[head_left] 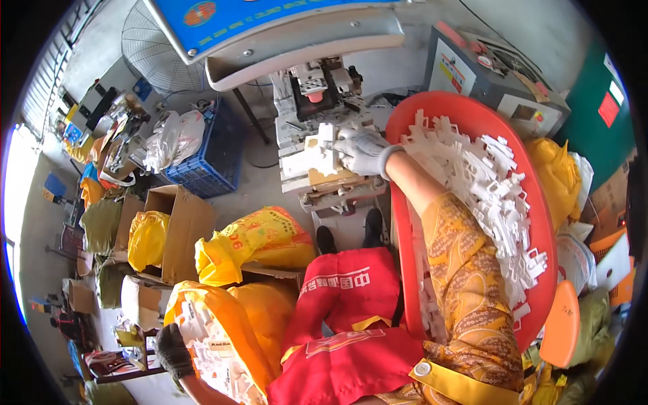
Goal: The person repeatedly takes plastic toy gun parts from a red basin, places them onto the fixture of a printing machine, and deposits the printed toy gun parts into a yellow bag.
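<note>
- Gloves cover both hands. The right hand, in a white glove, has its fingers closed on a white plastic part and holds it on the fixture of the small press machine.
- The part lies just to the left of the right hand, its long axis running roughly left to right across the fixture; the press head stands directly above it.
- The left hand, in a dark glove, is far down at the lower left, resting on the loose white parts in an open yellow sack. Whether its fingers grip a piece cannot be told.
- The right hand is the nearer to the machine by far.
- A red tub heaped with white parts lies just beside the right forearm, on the right.
- A red apron covers the lap.
- Further left stand cardboard boxes, another yellow sack and a blue crate.
</note>
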A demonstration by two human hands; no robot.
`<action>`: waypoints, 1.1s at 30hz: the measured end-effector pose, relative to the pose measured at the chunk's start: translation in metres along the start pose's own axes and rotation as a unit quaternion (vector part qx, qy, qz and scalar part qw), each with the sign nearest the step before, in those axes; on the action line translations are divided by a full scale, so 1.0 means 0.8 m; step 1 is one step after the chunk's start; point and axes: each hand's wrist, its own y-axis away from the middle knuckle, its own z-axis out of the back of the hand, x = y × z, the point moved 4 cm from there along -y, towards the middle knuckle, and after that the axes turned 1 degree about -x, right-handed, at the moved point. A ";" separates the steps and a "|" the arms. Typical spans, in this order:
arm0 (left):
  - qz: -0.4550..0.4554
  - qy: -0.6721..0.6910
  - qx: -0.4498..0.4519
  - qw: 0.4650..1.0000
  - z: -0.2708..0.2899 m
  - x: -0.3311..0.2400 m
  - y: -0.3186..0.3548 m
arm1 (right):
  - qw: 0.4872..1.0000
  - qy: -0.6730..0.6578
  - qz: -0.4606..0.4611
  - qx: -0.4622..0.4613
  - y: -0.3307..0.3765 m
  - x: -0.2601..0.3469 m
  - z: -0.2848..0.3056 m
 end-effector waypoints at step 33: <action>-0.249 0.071 0.053 0.964 -0.104 -0.221 -0.024 | 0.756 -0.049 -0.516 -0.400 0.522 -0.405 -0.179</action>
